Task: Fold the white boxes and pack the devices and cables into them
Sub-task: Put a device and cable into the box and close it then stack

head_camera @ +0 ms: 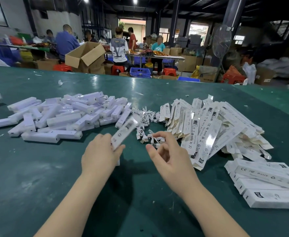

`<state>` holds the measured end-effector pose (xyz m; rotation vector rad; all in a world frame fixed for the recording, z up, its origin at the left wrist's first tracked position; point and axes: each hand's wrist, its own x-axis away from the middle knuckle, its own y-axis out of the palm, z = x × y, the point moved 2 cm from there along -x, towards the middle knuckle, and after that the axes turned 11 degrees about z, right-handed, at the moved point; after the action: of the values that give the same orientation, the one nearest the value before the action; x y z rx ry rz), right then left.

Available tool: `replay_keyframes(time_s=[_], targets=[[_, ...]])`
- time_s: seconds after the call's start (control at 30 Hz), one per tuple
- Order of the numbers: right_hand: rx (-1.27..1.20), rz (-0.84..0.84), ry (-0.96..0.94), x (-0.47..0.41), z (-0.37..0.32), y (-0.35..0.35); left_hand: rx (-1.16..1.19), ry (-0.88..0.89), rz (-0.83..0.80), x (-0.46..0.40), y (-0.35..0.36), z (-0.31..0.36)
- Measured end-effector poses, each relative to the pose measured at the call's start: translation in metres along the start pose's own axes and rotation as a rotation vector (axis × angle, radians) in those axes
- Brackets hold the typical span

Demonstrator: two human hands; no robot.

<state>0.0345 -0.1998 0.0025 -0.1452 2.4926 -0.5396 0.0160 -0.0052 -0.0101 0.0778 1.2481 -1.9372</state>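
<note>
Two hands work at mid-frame. Left hand grips a blurred white box by its lower end, tilted up toward the cables. Right hand hovers loosely curled over the nearest cables; whether it pinches one I cannot tell. Devices are heaped at left, flat boxes at right, finished boxes at lower right, all on the green table. Best, I judge, to pick a single cable and keep the box mouth open and steady.

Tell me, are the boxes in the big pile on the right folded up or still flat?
Still flat. The flat box pile lies fanned out in thin overlapping sheets.
</note>
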Motion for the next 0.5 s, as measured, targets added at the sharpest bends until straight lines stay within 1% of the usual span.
replay_keyframes(time_s=[0.07,0.13,0.17,0.2,0.23,0.27,0.3,0.33,0.37,0.43,0.5], targets=[[0.006,0.0,0.012,0.0,0.003,0.0,-0.106,0.029,-0.044,0.001,0.004,0.0],[0.016,-0.004,0.024,-0.001,0.005,0.0,-0.093,0.035,-0.023,-0.001,0.001,-0.002],[0.019,0.0,0.043,-0.002,0.007,0.0,-0.04,0.033,-0.003,-0.003,-0.001,-0.003],[0.009,0.005,0.079,-0.003,0.008,0.0,0.064,0.012,0.011,-0.003,-0.005,-0.004],[-0.014,0.0,0.133,-0.004,0.009,0.001,0.225,-0.039,0.004,-0.003,-0.008,-0.003],[-0.054,-0.013,0.201,-0.004,0.008,0.001,0.418,-0.105,-0.047,-0.002,-0.011,0.0],[-0.106,-0.029,0.27,-0.005,0.007,0.002,0.615,-0.163,-0.146,0.0,-0.014,0.006],[-0.16,-0.044,0.333,-0.005,0.006,0.003,0.781,-0.182,-0.272,0.004,-0.016,0.014],[-0.213,-0.06,0.387,-0.006,0.005,0.002,0.88,-0.16,-0.39,0.008,-0.017,0.02],[-0.342,-0.117,0.472,-0.007,0.003,-0.001,0.94,-0.075,-0.546,0.013,-0.019,0.029],[-0.533,-0.196,0.532,-0.007,0.0,-0.005,1.006,-0.048,-0.651,0.016,-0.019,0.031]])
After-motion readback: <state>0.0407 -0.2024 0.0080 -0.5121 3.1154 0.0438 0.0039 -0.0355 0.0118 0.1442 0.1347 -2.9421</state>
